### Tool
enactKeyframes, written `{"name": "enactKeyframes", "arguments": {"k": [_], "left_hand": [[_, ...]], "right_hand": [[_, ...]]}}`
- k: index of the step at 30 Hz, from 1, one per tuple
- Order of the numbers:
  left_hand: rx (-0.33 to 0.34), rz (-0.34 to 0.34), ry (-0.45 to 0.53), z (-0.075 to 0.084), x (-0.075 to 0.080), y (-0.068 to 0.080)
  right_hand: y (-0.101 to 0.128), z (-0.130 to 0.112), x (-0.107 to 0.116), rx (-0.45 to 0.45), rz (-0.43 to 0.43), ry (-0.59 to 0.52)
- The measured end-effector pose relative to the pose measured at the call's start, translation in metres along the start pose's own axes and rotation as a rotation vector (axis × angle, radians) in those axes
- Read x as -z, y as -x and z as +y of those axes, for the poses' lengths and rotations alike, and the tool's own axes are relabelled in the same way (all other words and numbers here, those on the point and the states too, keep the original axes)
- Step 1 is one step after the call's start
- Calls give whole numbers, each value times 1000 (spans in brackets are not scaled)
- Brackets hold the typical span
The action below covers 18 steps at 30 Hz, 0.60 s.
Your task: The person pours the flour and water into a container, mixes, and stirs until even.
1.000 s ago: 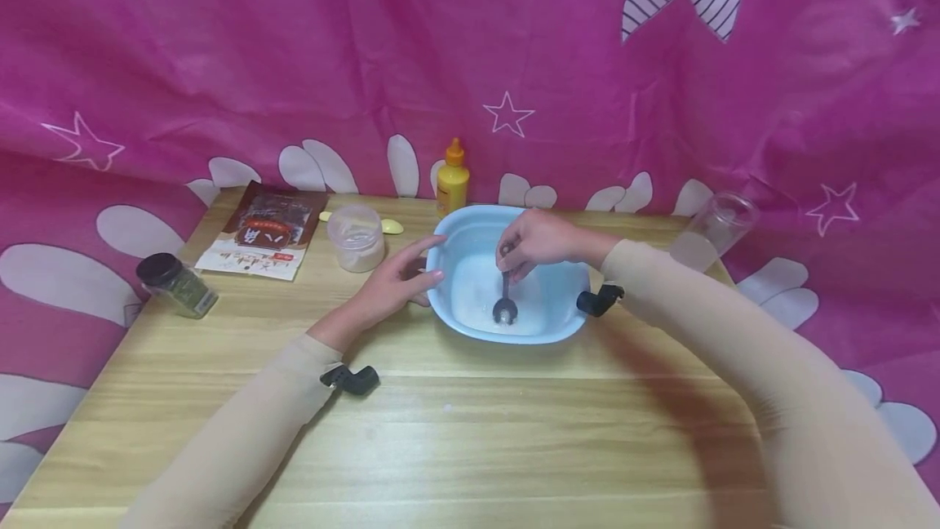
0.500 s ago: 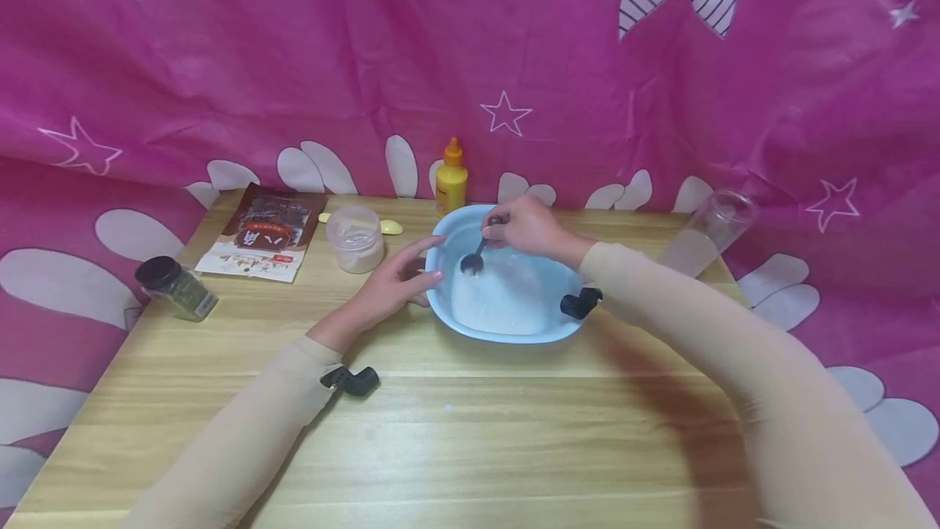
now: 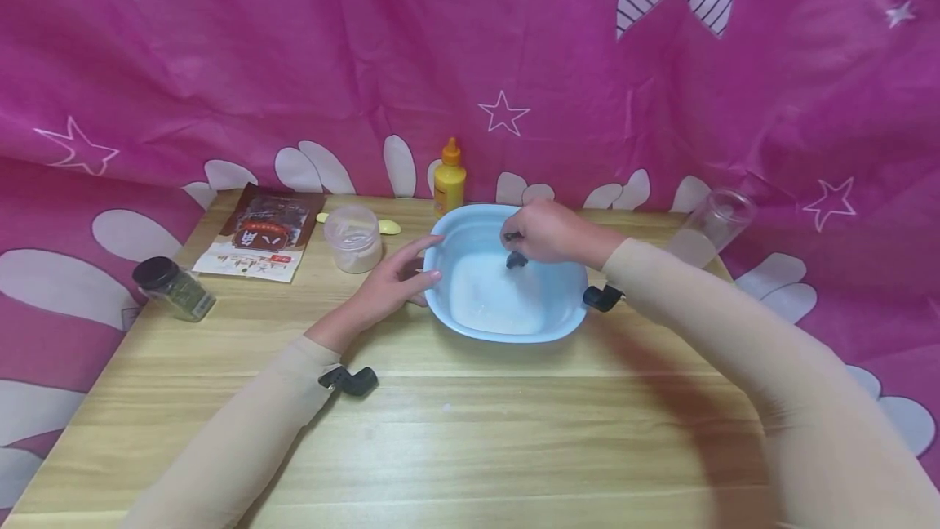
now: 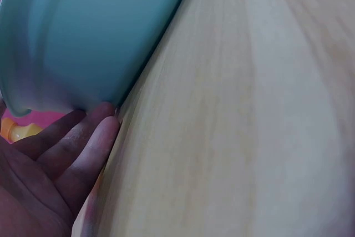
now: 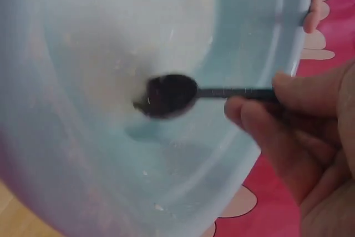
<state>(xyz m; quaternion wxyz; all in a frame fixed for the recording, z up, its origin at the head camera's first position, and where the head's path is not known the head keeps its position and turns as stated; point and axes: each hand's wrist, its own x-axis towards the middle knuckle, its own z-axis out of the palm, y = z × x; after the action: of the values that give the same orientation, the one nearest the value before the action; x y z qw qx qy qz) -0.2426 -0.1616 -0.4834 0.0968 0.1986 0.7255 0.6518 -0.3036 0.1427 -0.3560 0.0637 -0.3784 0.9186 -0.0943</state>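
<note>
A pale blue plastic basin (image 3: 507, 338) stands near the back of the table, a white layer (image 3: 488, 296) covering its bottom. My left hand (image 3: 392, 277) rests against its left side, thumb and forefinger at the rim; in the left wrist view the fairly straight fingers (image 4: 91, 142) touch the outer wall low down. Over the basin's right half, my right hand (image 3: 551, 231) pinches the handle of a dark spoon (image 5: 173, 95) between thumb and fingers. The spoon's bowl is down inside the basin, with a dark ragged shape at its tip. Most of the handle's end is hidden by the hand.
Left of the basin are a clear tub (image 3: 354, 242) of white stuff, a yellow spoon (image 3: 389, 227), a brown-and-white packet (image 3: 260, 231) and a tipped black-lidded jar (image 3: 176, 291) of green bits. A yellow bottle (image 3: 450, 182) stands behind; a clear container (image 3: 711, 227) lies right.
My right hand has moved the spoon from the front of the basin to its back left, then right to the back right. My left hand has stayed at the rim.
</note>
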Motion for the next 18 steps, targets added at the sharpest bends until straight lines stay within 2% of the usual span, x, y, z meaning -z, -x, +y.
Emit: {"name": "enactKeyframes", "arguments": {"k": [3,7,10,16,18], "left_hand": [[2,2,3,-1,0,0],[8,-2,9,-1,-1,0],[5,-3,11,-3,-1,-1],[-8,-1,-1,-12,2,-5],[-11,-4,-2,-14,2,-5]], "right_hand": [[0,-1,0,100,-23,-29],[-3,-1,-4,185,-32,-12],[-1,-4,-1,197,-39,29],[20,-35,30,183,-76,94],[25,-38,34,184,-84,122]]}}
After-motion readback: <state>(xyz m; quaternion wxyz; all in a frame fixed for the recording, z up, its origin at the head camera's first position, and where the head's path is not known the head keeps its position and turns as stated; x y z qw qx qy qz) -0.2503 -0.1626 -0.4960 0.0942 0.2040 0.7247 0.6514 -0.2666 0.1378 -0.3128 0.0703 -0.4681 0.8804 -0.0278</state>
